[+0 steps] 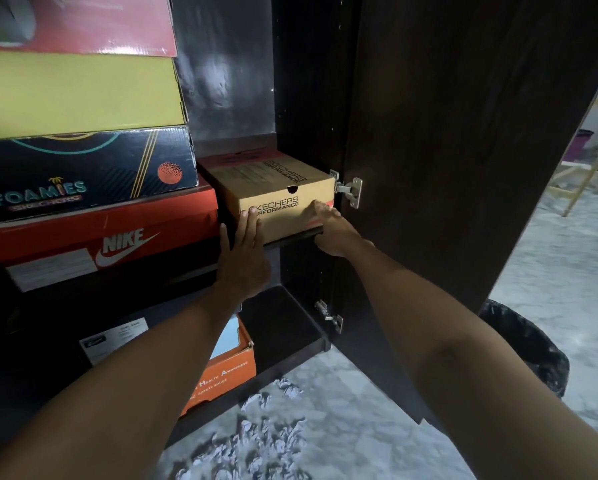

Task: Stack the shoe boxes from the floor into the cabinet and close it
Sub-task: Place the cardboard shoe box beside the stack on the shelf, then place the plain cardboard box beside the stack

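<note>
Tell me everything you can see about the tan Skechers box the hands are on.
The tan Skechers box looks like plain cardboard, lid closed, with black Skechers Performance print on top and front, a thumb notch in the lid's edge and a red strip low on the right. It sits level on the cabinet shelf, right of the Nike box. Left hand and right hand press its front.

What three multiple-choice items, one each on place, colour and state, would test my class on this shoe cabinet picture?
1. Where does the tan cardboard Skechers box sit?
A. On the shelf, right of the red Nike box
B. On the floor
C. On top of the yellow box

2. What colour is the box directly above the black Foamies box?
A. Blue
B. Yellow
C. White

3. How is the dark wooden cabinet door?
A. Shut
B. Removed
C. Open

Answers: 1 A, both hands, left hand and right hand, touch it on the shelf; 2 B, the yellow box lies there; 3 C, it swings outward on its hinges.
</note>
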